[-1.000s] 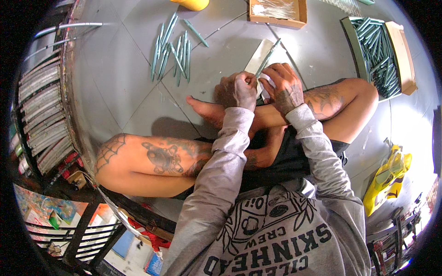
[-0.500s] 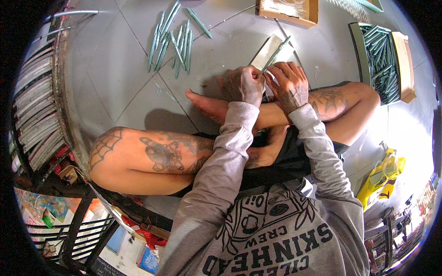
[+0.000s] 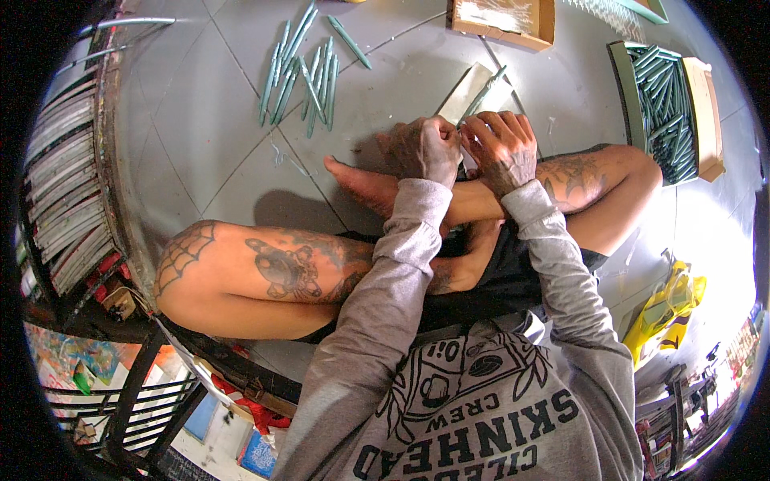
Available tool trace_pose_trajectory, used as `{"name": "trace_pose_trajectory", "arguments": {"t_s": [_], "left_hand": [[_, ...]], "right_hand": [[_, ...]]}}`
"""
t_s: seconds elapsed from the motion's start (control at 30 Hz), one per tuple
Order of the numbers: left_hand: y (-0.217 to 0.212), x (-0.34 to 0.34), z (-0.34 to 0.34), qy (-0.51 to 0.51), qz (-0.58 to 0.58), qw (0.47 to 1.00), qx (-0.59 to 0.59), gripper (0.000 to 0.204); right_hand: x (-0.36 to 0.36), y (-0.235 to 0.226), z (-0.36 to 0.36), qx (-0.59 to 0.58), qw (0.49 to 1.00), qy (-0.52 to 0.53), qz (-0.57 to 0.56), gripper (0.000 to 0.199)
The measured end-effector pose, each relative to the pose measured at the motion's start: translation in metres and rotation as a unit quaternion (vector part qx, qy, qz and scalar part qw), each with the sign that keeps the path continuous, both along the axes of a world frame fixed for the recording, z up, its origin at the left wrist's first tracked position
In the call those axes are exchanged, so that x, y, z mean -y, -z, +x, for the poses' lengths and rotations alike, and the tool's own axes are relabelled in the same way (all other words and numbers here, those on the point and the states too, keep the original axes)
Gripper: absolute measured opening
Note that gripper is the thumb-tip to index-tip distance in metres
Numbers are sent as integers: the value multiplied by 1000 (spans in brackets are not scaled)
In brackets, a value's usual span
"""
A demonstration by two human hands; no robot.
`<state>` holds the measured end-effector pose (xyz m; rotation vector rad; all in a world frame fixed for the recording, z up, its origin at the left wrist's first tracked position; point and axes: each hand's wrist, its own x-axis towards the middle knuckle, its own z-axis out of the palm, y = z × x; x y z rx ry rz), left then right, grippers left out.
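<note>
A slim teal pen point(image 3: 488, 90) slants up and right from between my hands, its lower end hidden by my fingers. My left hand point(image 3: 435, 148) is closed in a pinch at that lower end, thumb side up. Right beside it, my right hand point(image 3: 501, 152) has its fingers bent downward near the pen. What its fingertips grip, if anything, is hidden. Just beyond the hands, a pale flat box-like piece point(image 3: 463, 94) lies on the floor under the pen. Several more teal pens point(image 3: 319, 84) lie loosely on the floor at the far left.
An open box point(image 3: 662, 112) packed with teal pens stands at the right. A brown cardboard tray point(image 3: 504, 34) with clear thin pieces sits at the far side. A yellow plastic bag point(image 3: 666, 313) lies at the right. My crossed legs point(image 3: 265, 272) are below my hands; a rack point(image 3: 68, 192) stands left.
My right hand's fingers have curled in a little and shifted slightly off the pen. The pen and my left hand stay almost where they were.
</note>
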<state>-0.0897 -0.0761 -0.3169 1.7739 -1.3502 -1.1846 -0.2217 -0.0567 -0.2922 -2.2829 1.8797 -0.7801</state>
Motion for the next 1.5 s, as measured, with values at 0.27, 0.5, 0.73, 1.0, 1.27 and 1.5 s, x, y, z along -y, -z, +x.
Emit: {"name": "trace_pose_trajectory", "arguments": {"t_s": [0.27,0.5,0.73,1.0,1.27,1.5], "left_hand": [[-26,10,2,73,55,995,37,17],[-6,4,0,15,54,998,-1,12],[-10,4,-3,7,78,997,2,13],[-7,4,-3,19,50,999,12,12],[-4,0,-1,-2,55,998,-40,12],[-11,-1,-3,8,20,1000,23,14]], "right_hand": [[1,-3,0,4,1000,16,-8,14],[2,-5,2,10,1000,1,-8,15],[0,-6,-3,12,1000,-11,-7,18],[1,-4,-5,29,1000,2,-2,16],[5,-5,-4,111,992,32,52,11],[4,-6,-6,122,990,32,62,11]]}}
